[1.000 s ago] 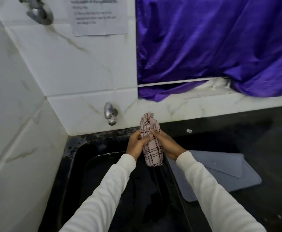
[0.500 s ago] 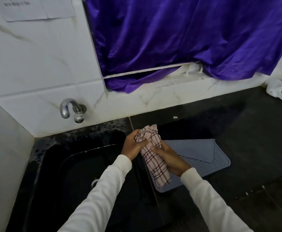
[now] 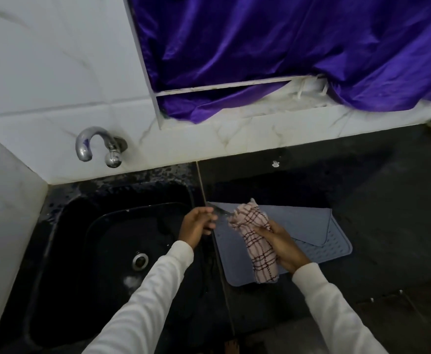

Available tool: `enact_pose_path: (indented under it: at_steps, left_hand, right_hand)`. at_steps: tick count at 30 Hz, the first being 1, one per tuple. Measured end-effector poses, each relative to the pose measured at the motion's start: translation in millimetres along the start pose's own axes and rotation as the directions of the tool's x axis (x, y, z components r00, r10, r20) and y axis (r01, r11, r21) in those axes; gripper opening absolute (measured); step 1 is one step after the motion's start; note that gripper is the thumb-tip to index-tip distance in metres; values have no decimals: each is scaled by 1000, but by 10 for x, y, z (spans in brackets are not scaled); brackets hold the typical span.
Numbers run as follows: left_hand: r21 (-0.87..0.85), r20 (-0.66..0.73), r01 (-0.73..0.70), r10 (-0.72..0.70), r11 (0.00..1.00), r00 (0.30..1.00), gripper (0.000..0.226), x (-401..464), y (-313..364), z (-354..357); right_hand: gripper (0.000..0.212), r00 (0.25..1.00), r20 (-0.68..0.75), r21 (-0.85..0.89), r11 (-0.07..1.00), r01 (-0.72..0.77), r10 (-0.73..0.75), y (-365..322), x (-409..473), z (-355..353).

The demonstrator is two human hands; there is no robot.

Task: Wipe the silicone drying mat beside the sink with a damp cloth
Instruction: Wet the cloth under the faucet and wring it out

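Right hand point(image 3: 282, 245) grips bunched cloth point(image 3: 256, 242) over mat point(image 3: 337, 242), on tabletop right of sink point(image 3: 56, 251). Left hand point(image 3: 196, 226) loosely curled, holds nothing, at sink edge. Mat's long axis runs left-right; right hand nearer.

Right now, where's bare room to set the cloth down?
Bare patch: dark counter between the mat and the white wall tiles, holding only a small white speck. Crowded: the mat's near-left, under the cloth gripped by the right hand.
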State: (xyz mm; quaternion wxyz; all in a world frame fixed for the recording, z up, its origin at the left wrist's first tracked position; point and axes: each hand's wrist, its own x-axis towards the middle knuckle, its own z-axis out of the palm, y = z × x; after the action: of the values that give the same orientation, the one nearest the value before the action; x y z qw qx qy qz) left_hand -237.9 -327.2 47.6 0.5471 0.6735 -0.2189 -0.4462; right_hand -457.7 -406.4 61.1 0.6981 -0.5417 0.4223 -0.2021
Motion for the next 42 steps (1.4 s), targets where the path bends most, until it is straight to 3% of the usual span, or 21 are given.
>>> enact_pose_path:
  at_steps: [5, 11, 16, 22, 25, 29, 32, 36, 42]
  left_hand:
    - [41, -59, 80, -77, 996, 995, 20, 318, -203, 33]
    - [-27, -96, 112, -114, 993, 989, 27, 447, -331, 321]
    - [-70, -146, 146, -155, 987, 977, 31, 583, -300, 465]
    - [-210, -213, 148, -193, 967, 958, 31, 670, -183, 594]
    - [-259, -247, 143, -209, 955, 946, 27, 693, -172, 673]
    - [-322, -234, 162, -245, 933, 941, 28, 758, -115, 745]
    - [-368, -225, 187, -282, 911, 933, 25, 833, -70, 790]
    - [-347, -222, 206, -294, 915, 930, 41, 950, -84, 814]
    - [-356, -256, 187, -288, 916, 923, 38, 981, -135, 849]
  right_hand:
    - [49, 988, -149, -64, 998, 16, -26, 68, -16, -614]
    - [42, 944, -317, 14, 995, 103, -93, 181, -121, -1252]
    - [35, 878, -474, 66, 992, 107, -63, 249, -109, -1625]
    - [34, 922, -387, 83, 996, 28, 6, 248, 89, -1979]
    - [33, 940, -330, 182, 983, -21, 81, 176, 202, -2181]
    - [37, 969, -241, 349, 936, 38, 51, 66, 392, -2364]
    - [35, 967, -248, 397, 916, 47, 58, -36, 560, -2412]
    - [36, 968, -235, 426, 905, 24, 84, -75, 791, -2451]
    - [40, 968, -229, 400, 916, -2, 103, -55, 999, -2443]
